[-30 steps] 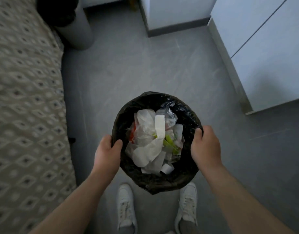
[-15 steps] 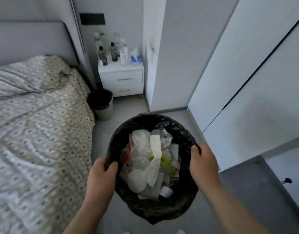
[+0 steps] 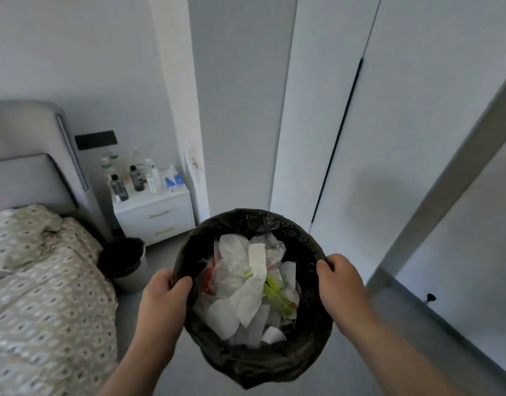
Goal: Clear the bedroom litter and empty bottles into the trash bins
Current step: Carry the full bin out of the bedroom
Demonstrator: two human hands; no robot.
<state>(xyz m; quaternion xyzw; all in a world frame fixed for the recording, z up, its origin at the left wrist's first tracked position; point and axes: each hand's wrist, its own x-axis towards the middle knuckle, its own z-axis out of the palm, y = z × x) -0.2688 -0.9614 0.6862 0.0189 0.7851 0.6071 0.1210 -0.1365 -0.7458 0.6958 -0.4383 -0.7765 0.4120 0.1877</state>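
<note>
The person is holding a black-lined trash bin point(image 3: 247, 221) up off the floor in front of the body, with a hand on each side. The left hand point(image 3: 163, 298) is gripping the near-left rim, its thumb hooking over the liner into the bin. The right hand point(image 3: 342, 284) is gripping the opposite rim, fingers curling over the edge. The bin is sitting roughly level between them and is carrying a heap of litter point(image 3: 246, 295): crumpled tissues, clear plastic wrap, and something green and something red, piling up close to the rim.

A second bin point(image 3: 123, 262), also black-lined, is standing on the floor between the bed point(image 3: 40, 295) and the white nightstand point(image 3: 157, 217). Several bottles point(image 3: 120, 187) are standing on the nightstand, two dark ones in front and paler ones behind.

The main risk appears to be spilling. The load is looking light and loose, so a tilt or a quick swing while carrying could be sending tissues over the edge onto the floor. Both hands are pressing on the liner as much as on the bin, so if the plastic is sitting loose it may be slipping under the fingers. Adding bottles to a bin this full could be pushing paper out over the rim. Whether those bottles are empty is not something this view is showing, so a leak is also worth guarding against
</note>
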